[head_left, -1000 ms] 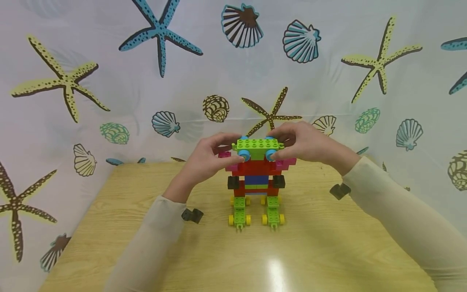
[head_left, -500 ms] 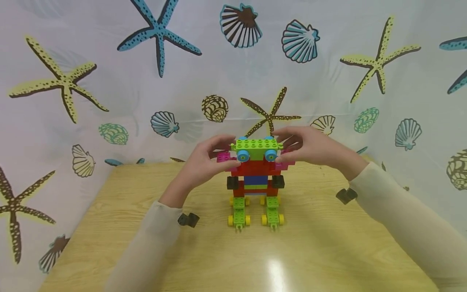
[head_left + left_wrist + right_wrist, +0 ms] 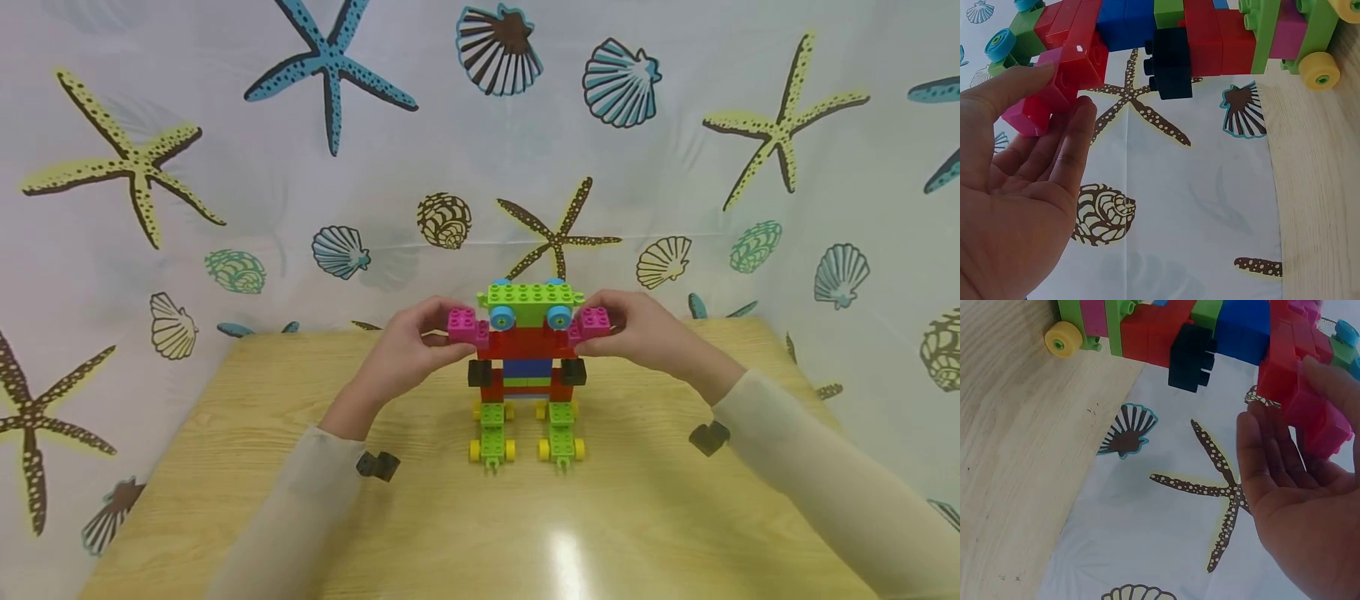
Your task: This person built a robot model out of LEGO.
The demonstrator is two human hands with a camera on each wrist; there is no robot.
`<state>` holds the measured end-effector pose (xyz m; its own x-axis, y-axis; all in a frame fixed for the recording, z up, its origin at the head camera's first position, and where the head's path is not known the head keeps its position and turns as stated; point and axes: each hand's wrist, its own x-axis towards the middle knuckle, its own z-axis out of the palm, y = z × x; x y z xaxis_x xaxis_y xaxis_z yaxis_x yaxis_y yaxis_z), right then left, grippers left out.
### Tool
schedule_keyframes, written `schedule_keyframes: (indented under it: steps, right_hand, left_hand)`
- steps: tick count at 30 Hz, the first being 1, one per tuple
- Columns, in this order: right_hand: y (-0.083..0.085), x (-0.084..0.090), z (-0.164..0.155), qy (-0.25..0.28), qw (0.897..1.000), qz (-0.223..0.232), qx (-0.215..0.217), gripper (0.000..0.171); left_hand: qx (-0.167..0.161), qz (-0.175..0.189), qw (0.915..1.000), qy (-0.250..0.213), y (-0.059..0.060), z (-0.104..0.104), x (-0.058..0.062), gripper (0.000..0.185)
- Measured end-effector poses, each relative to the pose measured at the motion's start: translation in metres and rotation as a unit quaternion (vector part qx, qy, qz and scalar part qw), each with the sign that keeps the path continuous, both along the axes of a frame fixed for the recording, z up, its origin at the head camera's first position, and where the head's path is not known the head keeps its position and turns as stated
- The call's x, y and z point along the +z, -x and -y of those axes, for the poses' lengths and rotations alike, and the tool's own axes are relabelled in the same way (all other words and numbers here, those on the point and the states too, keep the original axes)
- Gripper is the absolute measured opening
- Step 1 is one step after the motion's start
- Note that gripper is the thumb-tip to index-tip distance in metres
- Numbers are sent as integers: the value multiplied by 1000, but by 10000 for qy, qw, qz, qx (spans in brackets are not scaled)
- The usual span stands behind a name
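Observation:
A robot-like figure of toy building bricks (image 3: 525, 342) stands upright on the table. Its head is a lime green wheeled base (image 3: 532, 312) with blue wheels. My left hand (image 3: 401, 354) holds the pink bricks (image 3: 1029, 115) at the figure's left side, thumb in front and fingers behind. On the opposite side my right hand (image 3: 652, 337) has the pink bricks (image 3: 1319, 422) between thumb and fingers. Below these, a black brick (image 3: 1171, 65) juts out on each side of the red and blue body. The feet are green wheeled bases (image 3: 492, 442) with yellow wheels.
The wooden table (image 3: 420, 525) extends in front of the figure and to both sides. A white cloth (image 3: 390, 167) printed with starfish and shells hangs behind and beside it. Small black blocks (image 3: 377, 466) sit at both sleeve cuffs.
Both hands have moved from beside the green head with blue wheels, outward and slightly down, onto the pink bricks at the sides. The figure stands in the same place.

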<state>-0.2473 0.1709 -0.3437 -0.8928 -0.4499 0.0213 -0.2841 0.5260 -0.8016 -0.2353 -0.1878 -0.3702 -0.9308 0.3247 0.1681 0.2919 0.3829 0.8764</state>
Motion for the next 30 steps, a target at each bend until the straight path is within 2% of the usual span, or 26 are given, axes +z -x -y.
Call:
schedule_keyframes:
  steps: [6, 12, 21, 26, 30]
  right_hand:
    - [9, -2, 3, -43, 9996, -87, -269, 39]
    - [30, -4, 3, 42, 9991, 16, -430, 42]
    - [59, -6, 8, 619, 9955, 323, -641, 46]
    - [65, -5, 10, 770, 9944, 378, -617, 52]
    - [59, -1, 1, 467, 9967, 172, -644, 63]
  left_hand:
    - [111, -83, 9998, 164, 12, -3, 3, 47]
    - [171, -148, 9995, 210, 35, -7, 3, 45]
    - [293, -112, 9992, 242, 69, -10, 5, 47]
    - [327, -29, 9991, 263, 73, -8, 7, 52]
    - [504, -207, 9955, 780, 64, 2, 5, 68]
